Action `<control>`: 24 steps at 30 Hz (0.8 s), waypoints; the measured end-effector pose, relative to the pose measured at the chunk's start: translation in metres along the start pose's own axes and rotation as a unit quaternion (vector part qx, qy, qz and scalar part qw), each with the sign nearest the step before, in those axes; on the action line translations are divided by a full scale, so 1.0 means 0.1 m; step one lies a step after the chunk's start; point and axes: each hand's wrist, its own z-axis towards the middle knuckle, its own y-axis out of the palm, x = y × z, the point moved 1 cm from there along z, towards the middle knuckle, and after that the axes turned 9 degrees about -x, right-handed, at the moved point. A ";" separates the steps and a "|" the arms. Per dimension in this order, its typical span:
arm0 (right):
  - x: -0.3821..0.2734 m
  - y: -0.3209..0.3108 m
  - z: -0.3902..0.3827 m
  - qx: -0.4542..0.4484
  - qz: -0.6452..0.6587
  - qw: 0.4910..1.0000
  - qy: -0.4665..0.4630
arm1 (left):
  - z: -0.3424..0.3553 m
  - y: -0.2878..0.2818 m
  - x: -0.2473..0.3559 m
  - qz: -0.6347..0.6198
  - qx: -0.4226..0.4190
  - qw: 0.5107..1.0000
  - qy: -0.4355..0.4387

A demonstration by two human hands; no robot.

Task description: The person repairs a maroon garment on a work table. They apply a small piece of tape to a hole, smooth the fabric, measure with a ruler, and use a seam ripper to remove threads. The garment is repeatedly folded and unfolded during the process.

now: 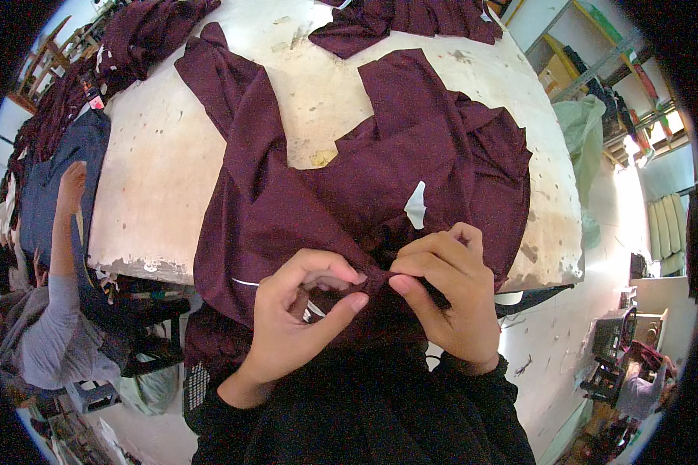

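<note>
Desk [155, 186] with maroon cloth [279, 205] over its near edge

The worn, pale desk carries the maroon cloth, spread from its middle to its near edge and hanging over it. A smaller maroon pile [419, 19] lies at the far edge.

The cloth looks soft, limp and fairly light; it should fold easily and not break, though its loose spread may drag on a small grip. A gathered fold, pinched between thumb and forefinger, seems the best hold.

The right hand [450, 298] pinches such a fold, fingertips closed. The left hand [295, 314] curls just beside it, tips slightly parted; whether its fingers grip cloth, I cannot tell. A white piece [416, 205] lies beyond the right hand.
</note>
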 end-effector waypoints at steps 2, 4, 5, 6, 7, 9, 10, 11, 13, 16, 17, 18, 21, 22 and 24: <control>0.00 0.00 0.01 -0.006 0.019 1.000 0.001 | 0.01 -0.02 0.01 0.042 0.004 0.999 0.012; 0.01 0.01 0.02 -0.002 0.032 0.999 0.001 | 0.02 -0.06 0.03 0.049 0.013 0.999 -0.008; 0.01 0.02 0.03 -0.001 0.038 0.999 0.002 | 0.03 -0.08 0.04 0.052 0.018 0.998 -0.018; 0.01 0.02 0.03 -0.005 0.042 0.999 0.002 | 0.03 -0.08 0.04 0.054 0.021 0.998 -0.021; 0.01 0.01 0.03 -0.009 0.046 0.999 0.001 | 0.03 -0.08 0.03 0.056 0.024 0.998 -0.024; 0.01 0.01 0.03 -0.014 0.048 0.999 0.003 | 0.04 -0.07 0.03 0.047 0.034 0.998 -0.027; 0.01 0.01 0.03 -0.015 0.047 0.999 0.006 | 0.04 -0.05 0.04 0.036 0.040 0.998 -0.027; 0.01 0.01 0.03 -0.016 0.045 0.999 0.008 | 0.05 -0.04 0.04 0.025 0.046 0.998 -0.026; 0.02 0.01 0.02 -0.015 0.042 0.999 0.009 | 0.06 -0.04 0.04 0.022 0.049 0.998 -0.028; 0.02 0.00 0.02 -0.019 0.042 0.999 0.008 | 0.05 -0.04 0.03 0.016 0.047 0.998 -0.034; 0.02 0.00 0.01 -0.021 0.042 0.999 0.007 | 0.05 -0.04 0.02 0.014 0.046 0.998 -0.036; 0.02 0.00 0.01 -0.021 0.042 0.999 0.008 | 0.04 -0.04 0.03 0.008 0.048 0.998 -0.036; 0.03 0.00 0.00 -0.021 0.042 0.999 0.010 | 0.03 -0.03 0.04 0.029 0.061 0.997 -0.044; 0.04 0.00 0.00 -0.021 0.041 0.999 0.012 | 0.03 -0.02 0.07 0.064 0.071 0.994 -0.051; 0.04 -0.01 -0.01 -0.017 0.038 0.999 0.012 | 0.04 -0.07 0.06 0.209 0.091 0.973 0.021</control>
